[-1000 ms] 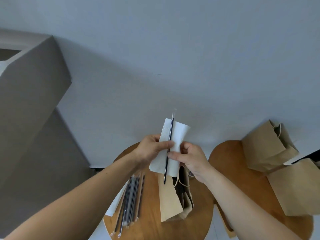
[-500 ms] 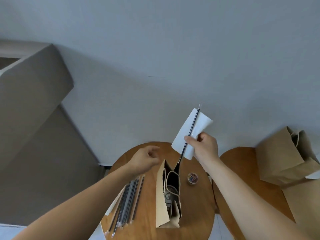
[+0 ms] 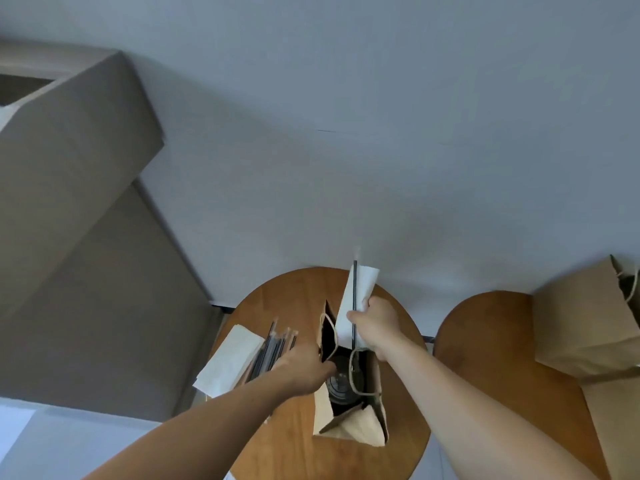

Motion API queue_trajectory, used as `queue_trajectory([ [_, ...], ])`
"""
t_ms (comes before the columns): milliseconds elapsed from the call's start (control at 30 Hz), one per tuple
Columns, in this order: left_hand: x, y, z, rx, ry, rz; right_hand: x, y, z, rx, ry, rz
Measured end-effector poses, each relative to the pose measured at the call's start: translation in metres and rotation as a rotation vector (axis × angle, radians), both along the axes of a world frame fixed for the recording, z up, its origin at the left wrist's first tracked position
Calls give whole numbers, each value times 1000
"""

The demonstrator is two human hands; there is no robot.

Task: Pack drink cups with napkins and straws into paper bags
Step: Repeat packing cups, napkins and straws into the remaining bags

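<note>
Head view. The right grip [image 3: 375, 327] is clenched around a folded white napkin [image 3: 358, 289] and a dark straw [image 3: 354, 299], pinched together at mid-length directly above the mouth of the paper bag [image 3: 363, 424]. The bag stands upright near the middle of the round wooden desk [image 3: 287, 306], toward its near edge. A drink cup [image 3: 341, 384] is seen inside it from above. The left grip [image 3: 301, 372] is closed on the left rim of the bag mouth and appears to hold it apart.

Handling: the napkin is judged light and limp, and the straw light, thin and stiff. Held as a pair, the straw serves as a spine for the paper. A pinch near the middle is judged best, as the straw may slide free under a loose hold. The bag wall is thin and creases readily, and its mouth is narrow beside the cup.

Spare straws [image 3: 273, 351] and stacked napkins [image 3: 232, 358] lie toward the left edge of the desk. Further bags [image 3: 581, 323] rest on a second desk [image 3: 485, 341] on the right.
</note>
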State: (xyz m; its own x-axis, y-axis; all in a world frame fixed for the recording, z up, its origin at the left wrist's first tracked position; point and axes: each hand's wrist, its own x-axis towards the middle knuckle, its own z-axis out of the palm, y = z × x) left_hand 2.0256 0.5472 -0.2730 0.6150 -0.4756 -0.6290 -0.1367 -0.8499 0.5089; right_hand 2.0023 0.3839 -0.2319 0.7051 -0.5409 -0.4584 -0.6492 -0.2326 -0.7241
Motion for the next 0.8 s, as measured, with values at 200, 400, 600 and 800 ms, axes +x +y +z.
queue_trajectory([
  [200, 2, 1, -5, -46, 7, 63, -26, -6, 11, -335, 248, 292],
  [400, 2, 0, -9, -112, 68, 63, -25, 20, 4, -440, 544, 582],
  [600, -4, -5, -10, -221, 167, 136, 8, 44, -16, -152, 428, 215],
  [800, 1, 7, -6, -235, 313, 272, -23, 46, -47, -9, 355, 69],
])
